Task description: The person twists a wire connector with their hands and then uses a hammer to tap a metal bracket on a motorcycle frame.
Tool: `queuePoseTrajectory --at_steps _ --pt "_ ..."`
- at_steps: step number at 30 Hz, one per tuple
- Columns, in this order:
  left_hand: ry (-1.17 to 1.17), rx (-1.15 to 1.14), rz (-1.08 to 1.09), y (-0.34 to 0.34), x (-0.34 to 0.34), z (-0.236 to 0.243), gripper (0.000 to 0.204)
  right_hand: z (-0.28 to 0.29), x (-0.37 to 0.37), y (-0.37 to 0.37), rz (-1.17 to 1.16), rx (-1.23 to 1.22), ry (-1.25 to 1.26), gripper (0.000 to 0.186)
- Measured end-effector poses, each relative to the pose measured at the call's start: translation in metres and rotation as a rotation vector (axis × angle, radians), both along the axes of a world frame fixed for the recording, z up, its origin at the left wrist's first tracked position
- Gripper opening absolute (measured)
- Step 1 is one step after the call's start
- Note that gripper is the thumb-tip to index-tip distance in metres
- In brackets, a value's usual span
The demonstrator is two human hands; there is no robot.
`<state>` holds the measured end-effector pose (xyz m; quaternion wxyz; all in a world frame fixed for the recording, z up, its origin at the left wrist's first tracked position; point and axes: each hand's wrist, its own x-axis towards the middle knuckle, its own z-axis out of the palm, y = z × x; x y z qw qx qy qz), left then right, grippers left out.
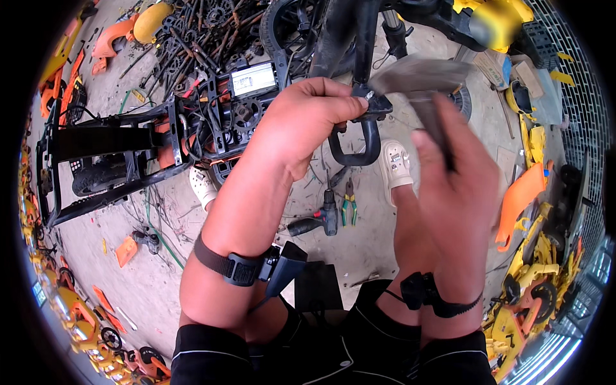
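The grey floor (154, 295) carries everything around me, and my pale shoes (398, 165) stand on it. Near its middle lie a dark power drill (330, 215) and, just beside it, pliers (349, 206) with green and yellow handles. A heap of dark, rusty metal parts (199, 38) spreads toward the floor's far left corner. A small orange scrap (126, 251) lies nearer its left edge; yellow plastic parts (523, 321) crowd its right edge.

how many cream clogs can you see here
2: one clog is left of the left forearm, partly hidden; the other clog is on the floor, right of the black metal loop.
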<state>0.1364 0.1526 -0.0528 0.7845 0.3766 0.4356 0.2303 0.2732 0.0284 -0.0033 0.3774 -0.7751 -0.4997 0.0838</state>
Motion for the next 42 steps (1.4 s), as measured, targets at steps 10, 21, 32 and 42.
queuePoseTrajectory --at_steps 10,21,32,42 --pt "0.008 -0.015 -0.013 0.001 0.001 0.000 0.023 0.003 0.001 -0.006 -0.009 -0.057 0.036 0.039" --pt "0.027 -0.028 -0.073 0.005 -0.004 -0.001 0.026 0.000 -0.002 -0.007 0.039 0.037 -0.040 0.038" --pt "-0.017 -0.041 -0.058 0.004 -0.006 -0.005 0.021 -0.004 -0.005 -0.006 0.015 -0.034 -0.019 0.036" --pt "0.000 -0.019 -0.071 0.004 -0.006 -0.003 0.026 -0.008 -0.001 -0.005 0.015 0.031 -0.014 0.035"
